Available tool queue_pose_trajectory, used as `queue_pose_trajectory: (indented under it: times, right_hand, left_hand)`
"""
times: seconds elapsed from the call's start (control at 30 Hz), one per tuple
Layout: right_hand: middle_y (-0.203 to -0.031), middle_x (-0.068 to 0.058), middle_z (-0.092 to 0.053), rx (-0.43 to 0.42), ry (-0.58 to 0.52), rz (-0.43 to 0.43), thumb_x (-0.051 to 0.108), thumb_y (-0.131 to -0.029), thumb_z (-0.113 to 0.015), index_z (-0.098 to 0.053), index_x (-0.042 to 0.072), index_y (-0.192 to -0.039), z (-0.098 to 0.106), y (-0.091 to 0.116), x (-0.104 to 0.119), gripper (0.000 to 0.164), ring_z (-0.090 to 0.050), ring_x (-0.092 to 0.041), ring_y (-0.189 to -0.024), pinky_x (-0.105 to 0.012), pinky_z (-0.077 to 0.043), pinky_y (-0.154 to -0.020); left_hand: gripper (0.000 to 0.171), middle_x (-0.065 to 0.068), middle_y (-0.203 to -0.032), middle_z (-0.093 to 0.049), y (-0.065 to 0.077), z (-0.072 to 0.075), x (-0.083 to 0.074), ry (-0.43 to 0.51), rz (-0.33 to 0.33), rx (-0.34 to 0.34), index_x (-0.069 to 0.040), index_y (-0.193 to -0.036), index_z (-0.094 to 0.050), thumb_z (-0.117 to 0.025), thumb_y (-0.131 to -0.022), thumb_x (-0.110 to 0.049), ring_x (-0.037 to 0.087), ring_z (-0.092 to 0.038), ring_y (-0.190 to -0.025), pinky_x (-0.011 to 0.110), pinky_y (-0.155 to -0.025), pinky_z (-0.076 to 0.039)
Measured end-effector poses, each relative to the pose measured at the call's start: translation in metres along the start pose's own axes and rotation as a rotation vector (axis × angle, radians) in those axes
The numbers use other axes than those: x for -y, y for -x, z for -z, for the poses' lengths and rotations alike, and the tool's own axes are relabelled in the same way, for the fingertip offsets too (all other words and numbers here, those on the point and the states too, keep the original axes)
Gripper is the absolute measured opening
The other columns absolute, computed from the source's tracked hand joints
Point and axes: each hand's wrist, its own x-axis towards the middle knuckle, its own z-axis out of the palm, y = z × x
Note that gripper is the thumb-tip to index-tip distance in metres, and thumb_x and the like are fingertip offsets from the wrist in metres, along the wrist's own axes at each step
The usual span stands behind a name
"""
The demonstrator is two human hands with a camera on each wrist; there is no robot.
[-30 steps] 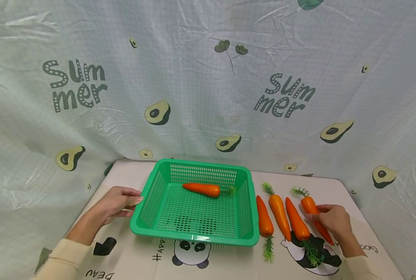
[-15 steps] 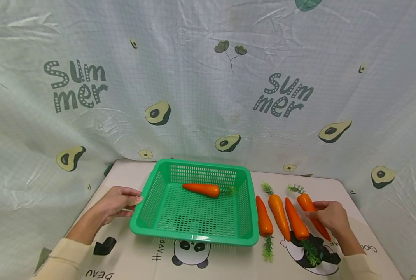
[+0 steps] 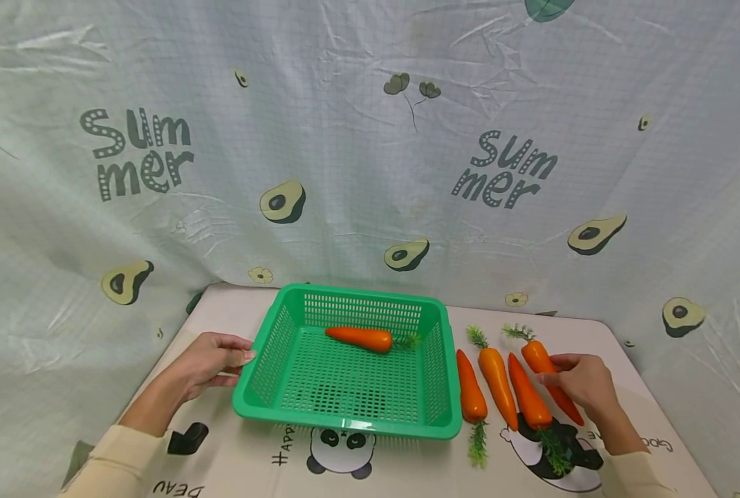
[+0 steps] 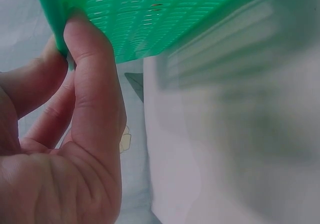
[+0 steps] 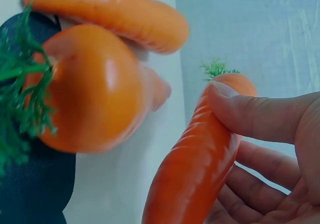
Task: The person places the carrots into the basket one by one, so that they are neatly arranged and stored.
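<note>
A green plastic basket (image 3: pixel 345 430) stands mid-table with one orange carrot (image 3: pixel 360 338) lying inside near its back wall. My left hand (image 3: pixel 211 363) pinches the basket's left rim; in the left wrist view the thumb and fingers close over the green edge (image 4: pixel 52 14). At the right, my right hand (image 3: pixel 584 387) grips the rightmost carrot (image 3: pixel 538 358) between thumb and fingers, its leafy top pointing away from me. The right wrist view shows the thumb across that carrot's upper body (image 5: pixel 192 169), other fingers behind it.
Between basket and right hand lie three more carrots: one (image 3: pixel 471 387) right beside the basket, a lighter one (image 3: pixel 497 380) with leaves at the back, and another (image 3: pixel 528 394) with leaves toward me. A printed curtain (image 3: pixel 345 138) rises behind the white table (image 3: pixel 239 449).
My right hand has shifted the rightmost carrot a little to the left and back, closer to its neighbour. The left hand and the basket have stayed in place.
</note>
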Motion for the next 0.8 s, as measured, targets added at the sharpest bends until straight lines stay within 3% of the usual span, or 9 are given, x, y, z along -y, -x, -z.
queue_pose_trajectory:
  times: [0.5, 0.8]
  right_hand:
    - [-0.128, -0.038, -0.063, 0.005, -0.018, 0.075, 0.017, -0.087, -0.084, -0.063, -0.013, -0.132, -0.001, 0.006, 0.022, 0.058, -0.066, -0.046, -0.104, -0.046, -0.064, -0.082]
    - [-0.130, -0.035, -0.065, 0.017, -0.024, 0.095, 0.023, -0.085, -0.087, -0.064, -0.011, -0.133, 0.000, 0.009, 0.032, 0.063, -0.068, -0.044, -0.105, -0.045, -0.064, -0.080]
  left_hand:
    - [0.042, 0.003, -0.091, -0.070, 0.000, 0.000, 0.001, -0.004, -0.003, -0.006, 0.012, -0.135, -0.059, -0.067, -0.102, -0.013, 0.016, -0.066, -0.080, 0.031, -0.068, -0.063]
    - [0.041, 0.002, -0.089, -0.069, 0.000, 0.000, 0.001, 0.006, -0.003, -0.002, 0.011, -0.134, -0.060, -0.067, -0.102, -0.012, 0.016, -0.066, -0.079, 0.030, -0.068, -0.063]
